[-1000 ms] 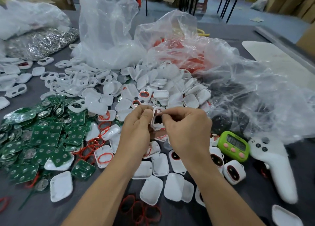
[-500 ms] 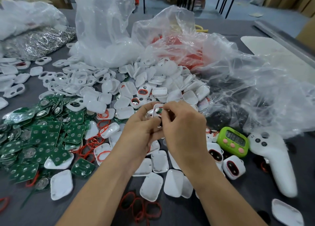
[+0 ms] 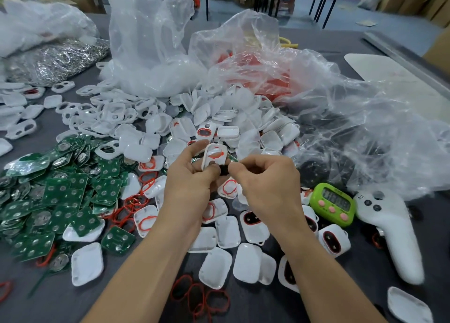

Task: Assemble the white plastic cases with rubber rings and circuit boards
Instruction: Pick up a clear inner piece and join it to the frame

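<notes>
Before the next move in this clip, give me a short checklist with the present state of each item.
1. White case held by the left hand: ok, pinched upright above the table.
2. Right hand at the case: ok, its fingers meet the case's lower right edge.
3. Red rubber ring in the case: not ok, it looks bunched across the upper opening rather than seated.
4. Circuit board fitted inside: cannot tell, only a sliver of green shows behind the case.
5. Spare parts within reach: ok, green boards lie to the left, loose red rings near the front edge.
</notes>
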`<act>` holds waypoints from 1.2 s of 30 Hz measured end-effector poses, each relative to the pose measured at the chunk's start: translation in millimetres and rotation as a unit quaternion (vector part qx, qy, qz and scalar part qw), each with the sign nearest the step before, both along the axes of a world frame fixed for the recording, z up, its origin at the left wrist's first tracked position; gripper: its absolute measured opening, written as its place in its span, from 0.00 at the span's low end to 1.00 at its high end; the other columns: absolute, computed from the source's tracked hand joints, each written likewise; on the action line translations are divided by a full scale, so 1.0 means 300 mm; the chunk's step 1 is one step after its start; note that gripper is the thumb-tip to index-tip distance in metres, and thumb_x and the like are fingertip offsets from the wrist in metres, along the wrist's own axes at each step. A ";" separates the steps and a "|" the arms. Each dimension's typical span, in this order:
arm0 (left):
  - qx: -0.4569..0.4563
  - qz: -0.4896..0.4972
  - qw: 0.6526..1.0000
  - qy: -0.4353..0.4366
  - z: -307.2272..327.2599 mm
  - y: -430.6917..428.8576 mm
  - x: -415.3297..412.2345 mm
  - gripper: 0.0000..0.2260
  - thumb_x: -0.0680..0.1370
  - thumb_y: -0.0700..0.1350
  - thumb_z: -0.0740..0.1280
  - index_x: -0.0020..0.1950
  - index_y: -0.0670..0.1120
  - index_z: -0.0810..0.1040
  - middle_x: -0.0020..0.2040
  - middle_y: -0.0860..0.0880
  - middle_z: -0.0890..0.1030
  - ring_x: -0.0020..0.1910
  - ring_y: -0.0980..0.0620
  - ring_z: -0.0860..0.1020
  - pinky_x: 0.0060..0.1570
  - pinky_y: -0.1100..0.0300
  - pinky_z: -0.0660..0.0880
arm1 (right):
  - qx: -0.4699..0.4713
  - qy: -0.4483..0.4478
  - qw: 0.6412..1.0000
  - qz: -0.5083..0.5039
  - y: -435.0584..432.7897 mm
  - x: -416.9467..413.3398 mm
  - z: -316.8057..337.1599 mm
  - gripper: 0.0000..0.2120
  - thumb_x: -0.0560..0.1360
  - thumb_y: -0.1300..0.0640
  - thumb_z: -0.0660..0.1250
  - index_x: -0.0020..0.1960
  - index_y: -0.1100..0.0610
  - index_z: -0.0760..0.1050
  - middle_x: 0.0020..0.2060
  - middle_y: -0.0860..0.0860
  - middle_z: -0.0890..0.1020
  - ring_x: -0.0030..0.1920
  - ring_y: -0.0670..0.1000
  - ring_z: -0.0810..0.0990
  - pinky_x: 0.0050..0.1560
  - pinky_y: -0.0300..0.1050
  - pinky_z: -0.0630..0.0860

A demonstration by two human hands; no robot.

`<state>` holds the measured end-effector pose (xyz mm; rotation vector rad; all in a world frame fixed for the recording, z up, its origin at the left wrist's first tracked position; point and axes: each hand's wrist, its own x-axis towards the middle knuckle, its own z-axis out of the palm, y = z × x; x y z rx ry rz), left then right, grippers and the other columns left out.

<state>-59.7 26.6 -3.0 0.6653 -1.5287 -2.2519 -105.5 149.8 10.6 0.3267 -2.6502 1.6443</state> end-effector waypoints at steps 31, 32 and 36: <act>-0.117 -0.037 0.992 -0.017 -0.006 0.070 0.008 0.10 0.80 0.37 0.69 0.50 0.53 0.84 0.36 0.41 0.84 0.36 0.45 0.80 0.41 0.47 0.80 | 0.031 0.099 0.991 -0.081 -0.018 -0.004 -0.007 0.06 0.70 0.52 0.76 0.35 0.49 0.84 0.28 0.40 0.82 0.33 0.39 0.81 0.34 0.27 0.73; -0.123 -0.025 0.992 -0.013 -0.006 0.071 0.010 0.09 0.79 0.39 0.70 0.49 0.53 0.84 0.38 0.38 0.85 0.37 0.43 0.80 0.40 0.44 0.79 | 0.046 0.108 0.989 -0.085 -0.021 0.000 -0.007 0.06 0.70 0.51 0.77 0.35 0.49 0.84 0.27 0.41 0.82 0.32 0.41 0.81 0.34 0.28 0.73; -0.133 0.011 0.991 -0.004 -0.006 0.061 0.012 0.07 0.78 0.37 0.69 0.48 0.48 0.83 0.38 0.34 0.83 0.36 0.41 0.78 0.37 0.37 0.79 | 0.055 0.108 0.988 -0.093 -0.031 0.009 -0.007 0.08 0.70 0.47 0.78 0.37 0.50 0.83 0.28 0.43 0.81 0.33 0.44 0.81 0.38 0.38 0.76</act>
